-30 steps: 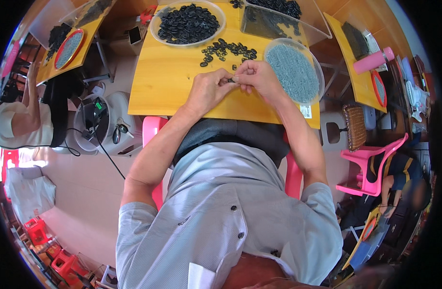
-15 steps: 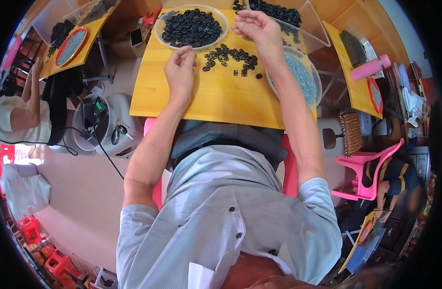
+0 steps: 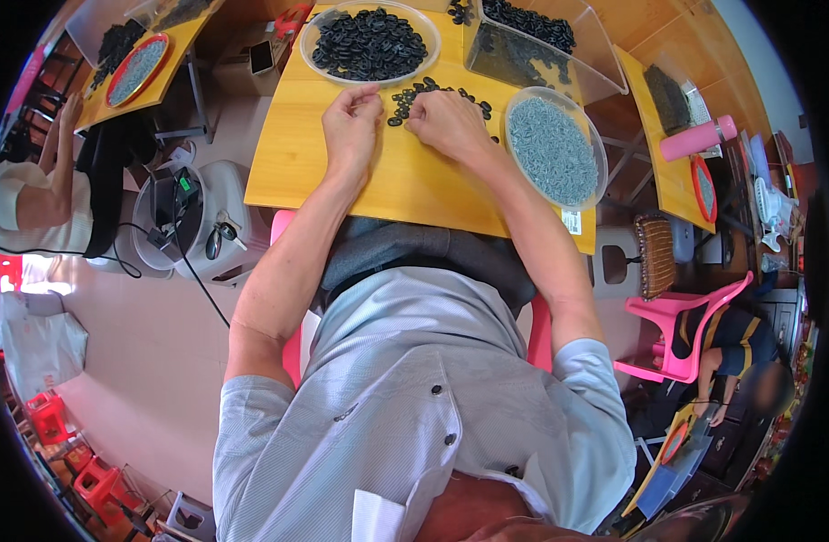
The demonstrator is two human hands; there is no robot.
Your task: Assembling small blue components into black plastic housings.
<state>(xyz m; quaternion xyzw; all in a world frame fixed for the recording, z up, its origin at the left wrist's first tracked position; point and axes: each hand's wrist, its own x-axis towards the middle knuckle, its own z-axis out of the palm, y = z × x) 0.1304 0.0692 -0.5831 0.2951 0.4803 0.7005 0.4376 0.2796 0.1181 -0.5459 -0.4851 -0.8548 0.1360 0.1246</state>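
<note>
Over the yellow table (image 3: 288, 163), my left hand (image 3: 352, 126) is closed in a pinch; what sits between its fingertips is too small to make out. My right hand (image 3: 448, 124) reaches in from the right, its fingers curled together beside a loose scatter of small black oval pieces (image 3: 433, 88). Those fingertips are hidden, so I cannot see what they hold. Beyond my left hand stands a round clear tub (image 3: 317, 69) full of similar black pieces. By my right forearm, another round clear tub (image 3: 602, 172) holds many small grey-blue parts, perhaps screws.
A clear rectangular bin (image 3: 604, 77) with more black pieces stands at the far right. On the left, a person (image 3: 44, 212) sits by another yellow table (image 3: 166, 77). A pink bottle (image 3: 699, 138) lies on the right-hand table. A pink chair (image 3: 685, 334) and another person (image 3: 731, 339) are at right.
My right hand has come down and left from beside the rectangular bin to the loose black pieces. My left hand has shifted slightly right and stays pinched.
</note>
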